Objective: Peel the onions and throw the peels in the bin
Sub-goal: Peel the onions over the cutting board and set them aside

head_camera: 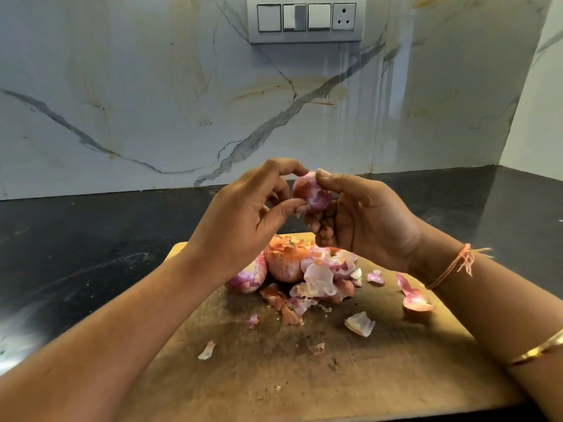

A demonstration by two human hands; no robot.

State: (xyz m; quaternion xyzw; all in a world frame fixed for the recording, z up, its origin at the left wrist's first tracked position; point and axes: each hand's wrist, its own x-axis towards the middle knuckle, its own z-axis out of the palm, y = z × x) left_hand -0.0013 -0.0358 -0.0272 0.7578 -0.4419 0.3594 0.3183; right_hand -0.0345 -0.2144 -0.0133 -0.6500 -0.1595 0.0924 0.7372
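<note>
Right hand (365, 220) cups the held onion (312, 193), fingers curled beneath, thumb on top. Left hand (243, 214) pinches at its skin with thumb and forefinger. Skin partly off: purple flesh shows, papery patches remain.

Below the hands is the cutting board (335, 376). At least two other onions (248, 275) sit under the left wrist, some skin on both. Loose peels (320, 281) are heaped beneath the right hand, with scraps nearer the forearms.

Bin not in view. Judgement: peeling roughly midway; clearing the peels is not begun.
</note>
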